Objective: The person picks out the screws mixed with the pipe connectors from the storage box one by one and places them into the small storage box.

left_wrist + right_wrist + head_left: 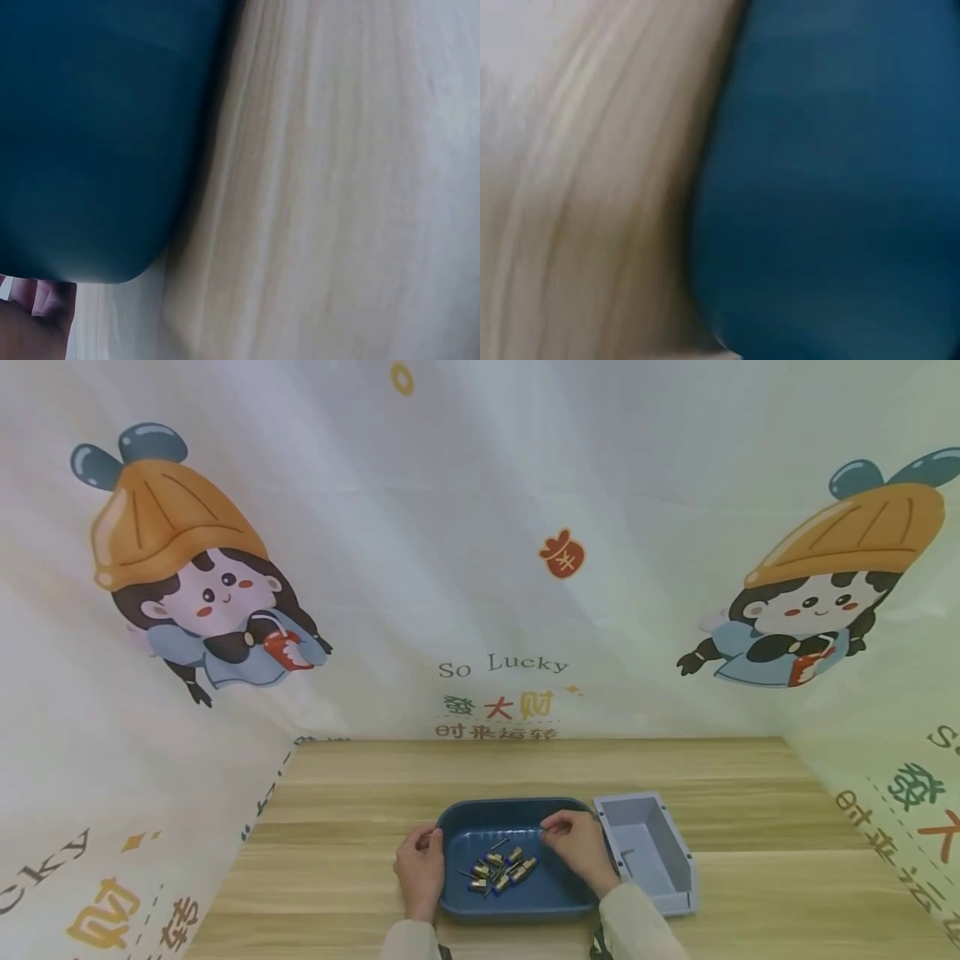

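A dark blue tray (555, 893) holds a loose heap of short brass fittings (501, 867) with blue parts, mixed with thin dark screws (498, 843). At the tray's left rim is my left hand (420, 864), thumb and fingers bent at the edge as they grip it. The left wrist view shows the fingers (45, 300) meeting the tray's outer side, their tips hidden. Over the right part of the tray reaches my right hand (577, 843), thumb and forefinger drawn together; I cannot tell whether something small is between them.
Against the tray's right side stands a grey bin (678, 843) with a thin screw-like piece (628, 853) inside. Both rest on a wood-grain table (322, 877). A printed cloth (637, 635) hangs behind and along both sides.
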Available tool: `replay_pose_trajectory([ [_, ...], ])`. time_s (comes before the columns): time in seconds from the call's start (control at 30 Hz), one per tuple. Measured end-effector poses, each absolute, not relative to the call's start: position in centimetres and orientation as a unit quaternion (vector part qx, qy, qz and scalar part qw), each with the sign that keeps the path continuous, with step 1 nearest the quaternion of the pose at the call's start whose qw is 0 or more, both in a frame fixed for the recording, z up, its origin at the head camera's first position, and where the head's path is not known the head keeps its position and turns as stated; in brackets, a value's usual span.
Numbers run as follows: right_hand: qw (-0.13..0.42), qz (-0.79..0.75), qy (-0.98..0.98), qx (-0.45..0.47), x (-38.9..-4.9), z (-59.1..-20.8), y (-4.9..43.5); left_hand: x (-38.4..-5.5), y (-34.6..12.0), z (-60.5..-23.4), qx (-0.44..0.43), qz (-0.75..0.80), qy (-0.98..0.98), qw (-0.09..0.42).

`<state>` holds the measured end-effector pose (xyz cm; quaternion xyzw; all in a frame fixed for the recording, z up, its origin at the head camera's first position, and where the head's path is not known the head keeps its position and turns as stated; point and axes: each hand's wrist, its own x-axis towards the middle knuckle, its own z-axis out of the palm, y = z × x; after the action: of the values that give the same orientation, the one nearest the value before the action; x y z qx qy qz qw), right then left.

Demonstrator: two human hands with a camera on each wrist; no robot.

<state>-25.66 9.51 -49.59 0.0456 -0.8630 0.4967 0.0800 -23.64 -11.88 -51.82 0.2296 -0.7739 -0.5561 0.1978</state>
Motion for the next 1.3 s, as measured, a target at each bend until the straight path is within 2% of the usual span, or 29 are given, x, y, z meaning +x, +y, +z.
replay_pose_trajectory([
  [0.93, 0.05, 0.495, -0.864, 0.075, -25.2, -51.7, 7.3, -23.3, -11.5, -51.8, 0.225, -0.551, -0.77, 0.229],
  [1.3, 0.036, 0.494, -0.864, 0.087, -25.4, -52.1, 7.3, -23.6, -11.8, -52.2, 0.224, -0.55, -0.772, 0.226],
])
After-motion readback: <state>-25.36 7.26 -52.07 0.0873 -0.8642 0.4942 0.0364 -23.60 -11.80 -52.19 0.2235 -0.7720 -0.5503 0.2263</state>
